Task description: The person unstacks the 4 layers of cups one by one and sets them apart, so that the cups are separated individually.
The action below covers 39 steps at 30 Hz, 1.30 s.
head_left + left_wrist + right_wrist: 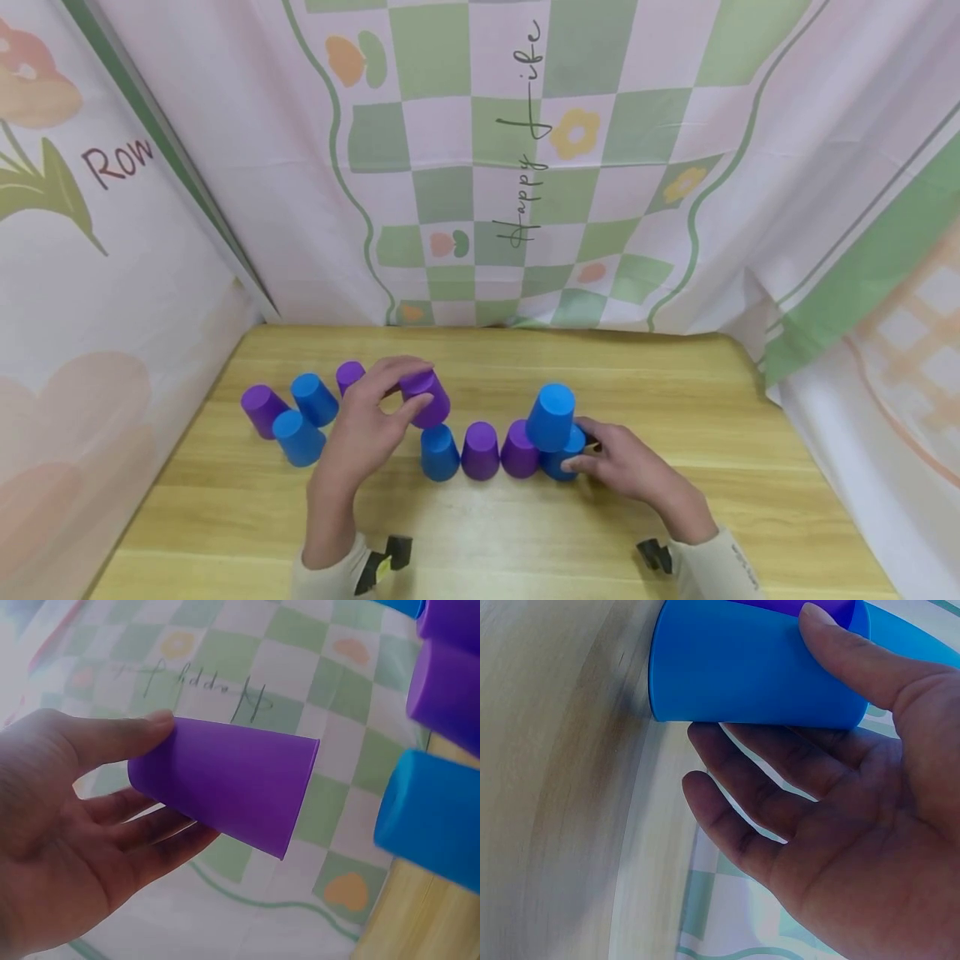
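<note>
My left hand (363,429) pinches an upside-down purple cup (429,402) between thumb and fingers, tilted, over the left end of a row. That row stands on the table: a blue cup (439,454), a purple cup (480,452), another purple cup (517,450) and, at the right end, a lower blue cup (557,467). My right hand (630,468) grips this last cup from the right, thumb (847,649) on one side and fingers on the other. An upper blue cup (553,417) sits upside down across the row's two rightmost cups.
Left of the row, upside-down cups stand in a loose group: a purple cup (262,410), two blue ones and a second purple cup (349,376) partly behind my left hand. The wooden table (495,542) ends at a patterned curtain (510,192) behind and at the sides.
</note>
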{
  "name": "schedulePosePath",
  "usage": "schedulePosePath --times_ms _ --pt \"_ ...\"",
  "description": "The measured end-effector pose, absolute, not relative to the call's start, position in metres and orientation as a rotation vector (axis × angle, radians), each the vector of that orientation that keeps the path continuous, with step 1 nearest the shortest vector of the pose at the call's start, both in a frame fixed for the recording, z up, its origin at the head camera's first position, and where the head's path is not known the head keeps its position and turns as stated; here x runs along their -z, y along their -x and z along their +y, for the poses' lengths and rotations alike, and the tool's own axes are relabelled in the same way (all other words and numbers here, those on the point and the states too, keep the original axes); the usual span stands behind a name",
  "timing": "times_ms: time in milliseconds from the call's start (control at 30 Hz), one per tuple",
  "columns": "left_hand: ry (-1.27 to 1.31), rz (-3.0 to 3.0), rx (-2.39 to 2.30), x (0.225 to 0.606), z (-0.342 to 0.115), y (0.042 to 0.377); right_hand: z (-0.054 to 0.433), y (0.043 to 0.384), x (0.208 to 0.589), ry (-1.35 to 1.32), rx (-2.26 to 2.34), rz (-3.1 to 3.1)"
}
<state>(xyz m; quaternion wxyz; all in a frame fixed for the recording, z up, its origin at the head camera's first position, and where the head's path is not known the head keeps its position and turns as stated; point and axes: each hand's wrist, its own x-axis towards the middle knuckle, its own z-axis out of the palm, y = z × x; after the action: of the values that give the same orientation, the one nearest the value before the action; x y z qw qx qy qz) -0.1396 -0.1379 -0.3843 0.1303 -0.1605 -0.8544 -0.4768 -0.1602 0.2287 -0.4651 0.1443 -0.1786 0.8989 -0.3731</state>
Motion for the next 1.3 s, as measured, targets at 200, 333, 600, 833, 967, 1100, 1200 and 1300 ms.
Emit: schedulePosePath --times_ms 200,333,600,833,967,1100,1200,1300 --pt "0.375 -2.441 1.405 0.389 -0.157 0.140 0.228 0.160 0.465 0.510 1.074 2.594" --pt "0.306 -2.444 1.377 0.391 -0.168 0.139 0.228 0.160 0.464 0.506 1.072 2.599" --pt "0.176 -2.492 1.314 0.396 -0.182 0.138 0.228 0.160 0.463 0.495 1.067 2.602" --pt "0.064 -2.569 1.365 0.396 -0.188 0.136 0.229 0.160 0.464 0.510 1.071 2.596" --pt "0.015 -2.606 1.374 0.396 -0.191 0.137 0.229 0.160 0.464 0.513 1.068 2.598" --pt "-0.011 -2.634 1.382 0.395 -0.193 0.138 0.228 0.159 0.464 0.493 1.065 2.604" --pt "-0.025 -2.646 1.388 0.394 -0.194 0.138 0.228 0.159 0.464 0.487 1.065 2.607" --pt "-0.037 -2.656 1.389 0.393 -0.195 0.138 0.227 0.159 0.465 0.481 1.060 2.614"
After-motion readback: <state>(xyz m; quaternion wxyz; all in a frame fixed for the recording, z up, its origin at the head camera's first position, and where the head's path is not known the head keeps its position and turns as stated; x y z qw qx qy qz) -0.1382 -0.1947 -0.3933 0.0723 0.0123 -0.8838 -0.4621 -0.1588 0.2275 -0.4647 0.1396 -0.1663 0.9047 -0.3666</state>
